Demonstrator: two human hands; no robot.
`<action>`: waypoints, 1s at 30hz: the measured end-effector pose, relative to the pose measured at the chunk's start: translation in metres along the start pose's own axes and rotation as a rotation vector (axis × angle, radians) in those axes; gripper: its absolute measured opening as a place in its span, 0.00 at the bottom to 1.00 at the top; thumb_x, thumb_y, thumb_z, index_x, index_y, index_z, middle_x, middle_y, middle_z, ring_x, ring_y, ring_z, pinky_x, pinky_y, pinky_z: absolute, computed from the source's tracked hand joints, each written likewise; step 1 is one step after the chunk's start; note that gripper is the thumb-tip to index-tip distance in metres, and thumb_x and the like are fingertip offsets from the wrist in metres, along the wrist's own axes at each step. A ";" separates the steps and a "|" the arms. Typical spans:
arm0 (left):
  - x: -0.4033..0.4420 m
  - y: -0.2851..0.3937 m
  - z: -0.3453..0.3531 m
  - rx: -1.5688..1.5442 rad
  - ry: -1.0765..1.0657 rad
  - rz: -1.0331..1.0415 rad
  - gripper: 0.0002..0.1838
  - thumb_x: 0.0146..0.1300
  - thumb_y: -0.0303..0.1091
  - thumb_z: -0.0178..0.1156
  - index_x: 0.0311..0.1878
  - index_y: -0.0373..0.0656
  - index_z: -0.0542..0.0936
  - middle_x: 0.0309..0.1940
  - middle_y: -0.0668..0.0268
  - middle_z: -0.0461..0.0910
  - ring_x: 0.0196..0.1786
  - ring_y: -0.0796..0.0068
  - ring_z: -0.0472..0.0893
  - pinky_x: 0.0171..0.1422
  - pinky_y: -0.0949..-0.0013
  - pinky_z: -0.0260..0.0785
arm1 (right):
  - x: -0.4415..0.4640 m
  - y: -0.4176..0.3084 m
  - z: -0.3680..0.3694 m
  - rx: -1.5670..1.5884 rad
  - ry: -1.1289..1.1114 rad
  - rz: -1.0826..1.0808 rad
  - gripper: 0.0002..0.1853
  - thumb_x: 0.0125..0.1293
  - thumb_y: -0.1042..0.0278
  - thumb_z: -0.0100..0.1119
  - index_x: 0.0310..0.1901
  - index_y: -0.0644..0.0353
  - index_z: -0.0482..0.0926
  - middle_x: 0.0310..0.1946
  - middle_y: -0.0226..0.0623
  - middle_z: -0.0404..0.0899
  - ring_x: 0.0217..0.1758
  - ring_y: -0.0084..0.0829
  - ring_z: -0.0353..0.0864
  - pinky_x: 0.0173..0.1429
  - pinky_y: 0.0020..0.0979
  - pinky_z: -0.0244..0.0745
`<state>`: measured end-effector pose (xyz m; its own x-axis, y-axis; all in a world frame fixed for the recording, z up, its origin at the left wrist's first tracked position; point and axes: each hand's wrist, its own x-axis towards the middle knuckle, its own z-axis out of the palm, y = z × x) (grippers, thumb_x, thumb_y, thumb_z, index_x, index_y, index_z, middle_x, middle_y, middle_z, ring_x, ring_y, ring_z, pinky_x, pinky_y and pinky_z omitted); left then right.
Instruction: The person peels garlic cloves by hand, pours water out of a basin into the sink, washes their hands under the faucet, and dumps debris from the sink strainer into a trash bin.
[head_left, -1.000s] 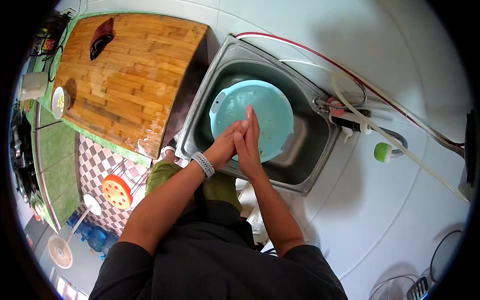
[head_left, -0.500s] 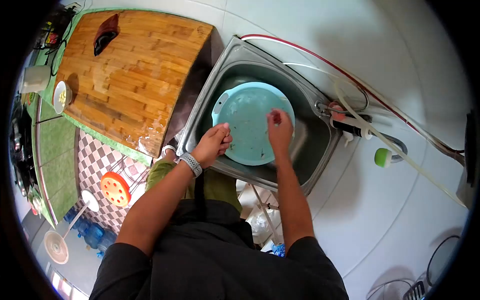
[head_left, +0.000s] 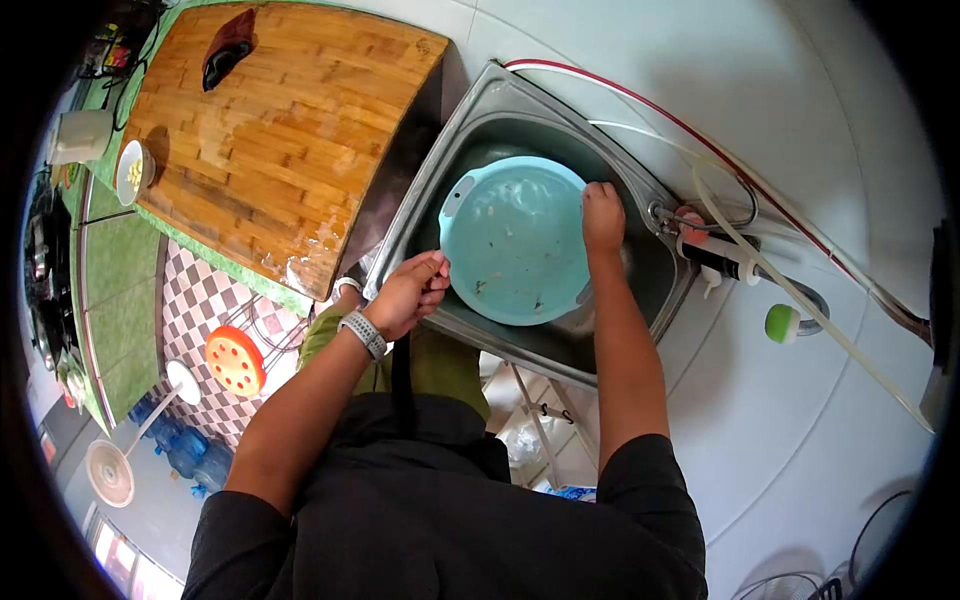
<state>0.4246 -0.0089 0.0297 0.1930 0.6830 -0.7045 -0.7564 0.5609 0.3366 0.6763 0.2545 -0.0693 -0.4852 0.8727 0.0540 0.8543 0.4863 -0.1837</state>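
A light-blue plastic basin (head_left: pixel 515 240) of water sits in the metal sink (head_left: pixel 640 290), with small bits floating in it. My right hand (head_left: pixel 603 222) is closed at the basin's right rim, over the sink. What its fingers hold, if anything, is hidden, and whether they grip the rim I cannot tell. At the lower left rim is my left hand (head_left: pixel 408 292), fingers curled and thumb pressed against them. Anything inside that hand is too small to make out.
Left of the sink is a large wooden board (head_left: pixel 280 130) carrying a dark red and black item (head_left: pixel 229 48). A white bowl (head_left: pixel 134 172) with pale pieces stands at its edge. Right of the sink are a faucet (head_left: pixel 725 260) and hoses (head_left: pixel 800 230). An orange stool (head_left: pixel 235 360) stands on the floor.
My right hand has moved right, from above the water with something dark red in its fingers to the basin's right rim. The dark red thing no longer shows. My left hand stays curled near the left rim.
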 end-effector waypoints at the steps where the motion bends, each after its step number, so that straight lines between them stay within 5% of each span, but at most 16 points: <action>1: 0.000 0.000 0.000 -0.006 0.004 0.000 0.13 0.80 0.47 0.47 0.39 0.52 0.70 0.28 0.79 0.62 0.24 0.88 0.56 0.25 0.82 0.46 | -0.001 0.000 0.001 -0.001 -0.001 -0.003 0.04 0.65 0.72 0.60 0.39 0.61 0.77 0.40 0.45 0.80 0.45 0.52 0.81 0.47 0.48 0.77; 4: -0.002 0.002 0.000 -0.012 0.009 0.000 0.13 0.80 0.46 0.47 0.39 0.51 0.70 0.28 0.79 0.62 0.24 0.88 0.56 0.25 0.82 0.46 | -0.013 -0.023 -0.002 0.187 0.062 -0.039 0.04 0.64 0.74 0.62 0.39 0.62 0.79 0.36 0.43 0.80 0.40 0.47 0.82 0.45 0.45 0.79; 6: -0.003 0.004 0.000 -0.009 0.009 0.000 0.13 0.80 0.46 0.47 0.39 0.51 0.70 0.28 0.79 0.62 0.24 0.88 0.56 0.25 0.82 0.46 | -0.024 -0.046 0.003 0.696 -0.040 0.097 0.07 0.62 0.74 0.65 0.42 0.62 0.81 0.36 0.41 0.81 0.40 0.42 0.83 0.43 0.40 0.80; 13: -0.007 0.008 -0.004 0.001 -0.001 -0.010 0.13 0.80 0.47 0.46 0.39 0.52 0.70 0.28 0.79 0.61 0.24 0.88 0.55 0.26 0.81 0.46 | -0.027 -0.104 0.029 0.800 -0.035 0.134 0.07 0.62 0.73 0.68 0.41 0.62 0.82 0.39 0.42 0.83 0.42 0.39 0.84 0.45 0.36 0.79; 16: -0.007 0.009 -0.005 0.021 -0.001 -0.004 0.13 0.80 0.47 0.47 0.39 0.52 0.70 0.28 0.79 0.61 0.24 0.88 0.55 0.25 0.81 0.46 | -0.021 -0.105 0.064 0.759 0.223 0.073 0.07 0.64 0.70 0.66 0.40 0.63 0.82 0.42 0.44 0.83 0.44 0.40 0.83 0.49 0.35 0.78; 21: -0.009 0.008 -0.005 0.022 0.004 -0.030 0.13 0.80 0.47 0.47 0.39 0.52 0.70 0.27 0.79 0.61 0.24 0.88 0.55 0.25 0.81 0.46 | -0.024 -0.128 0.083 1.241 -0.125 0.551 0.10 0.74 0.63 0.58 0.46 0.61 0.80 0.43 0.34 0.83 0.45 0.29 0.81 0.51 0.31 0.75; 30: -0.008 0.005 -0.003 -0.014 0.003 -0.043 0.13 0.80 0.47 0.46 0.39 0.52 0.70 0.27 0.79 0.61 0.24 0.88 0.55 0.25 0.81 0.46 | -0.043 -0.186 0.094 1.658 -0.099 0.706 0.08 0.78 0.63 0.51 0.41 0.57 0.73 0.30 0.26 0.73 0.29 0.19 0.70 0.35 0.24 0.68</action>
<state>0.4173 -0.0136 0.0350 0.2241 0.6568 -0.7200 -0.7560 0.5833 0.2969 0.5207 0.1226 -0.1300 -0.2123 0.8387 -0.5014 -0.1420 -0.5342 -0.8334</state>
